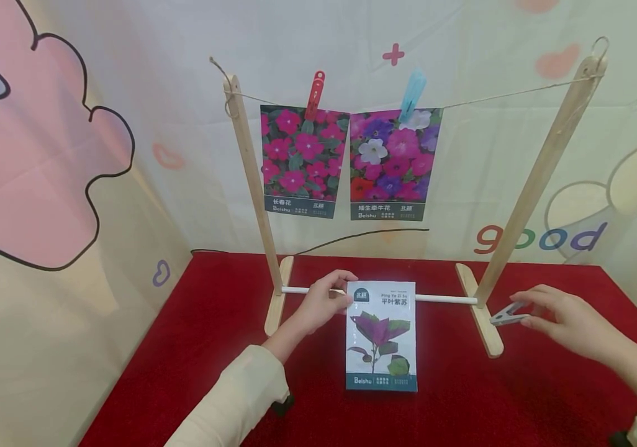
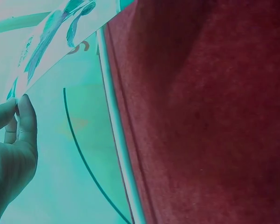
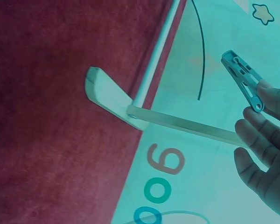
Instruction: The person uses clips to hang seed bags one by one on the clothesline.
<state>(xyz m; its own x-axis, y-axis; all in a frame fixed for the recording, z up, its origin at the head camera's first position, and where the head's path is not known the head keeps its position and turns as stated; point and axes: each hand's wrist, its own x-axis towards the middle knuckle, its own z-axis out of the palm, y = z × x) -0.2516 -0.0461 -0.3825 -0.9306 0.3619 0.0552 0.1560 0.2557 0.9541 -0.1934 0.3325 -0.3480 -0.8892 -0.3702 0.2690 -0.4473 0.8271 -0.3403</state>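
Note:
My left hand pinches the upper left edge of a white seed packet with a purple-leaved plant printed on it. The packet is upright, facing me, in front of the white crossbar. In the left wrist view, thumb and fingers grip the packet's edge. Off to the right, my right hand pinches a grey clothespin by its handle end, its nose pointing left. Behind, two flower packets hang from a string: a pink one under a red clothespin and a mixed-colour one under a blue clothespin.
A wooden stand has a left post and a right post, joined by a white rod low down. The string runs between the post tops. Red cloth covers the table, and a printed curtain hangs behind.

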